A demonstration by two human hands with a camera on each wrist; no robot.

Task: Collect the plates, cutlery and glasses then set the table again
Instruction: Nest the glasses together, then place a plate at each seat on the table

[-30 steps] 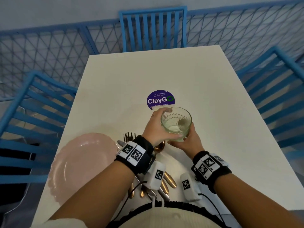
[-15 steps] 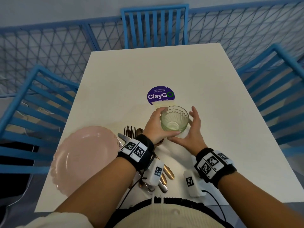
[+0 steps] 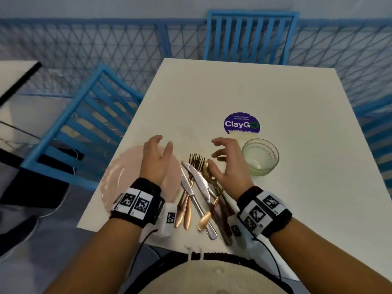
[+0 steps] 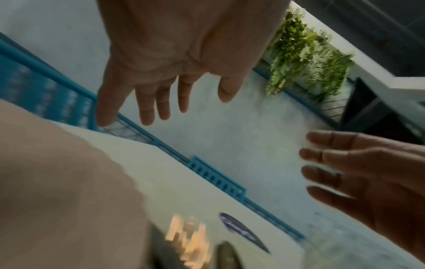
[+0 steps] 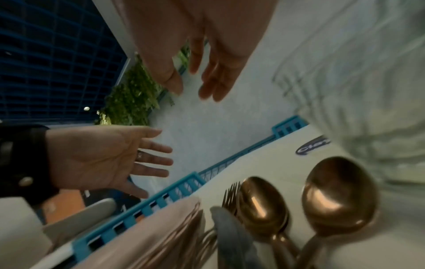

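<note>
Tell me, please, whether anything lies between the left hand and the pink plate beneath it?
Nothing visible does. In the head view the left hand hovers open directly over the pink plate, with only air between them. The cutlery pile lies to the plate's right, beside its rim, and the glass stands farther right, beyond the right hand.

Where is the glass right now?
In the head view, the glass stands on the table, just below the purple sticker, right of the right hand.
</note>
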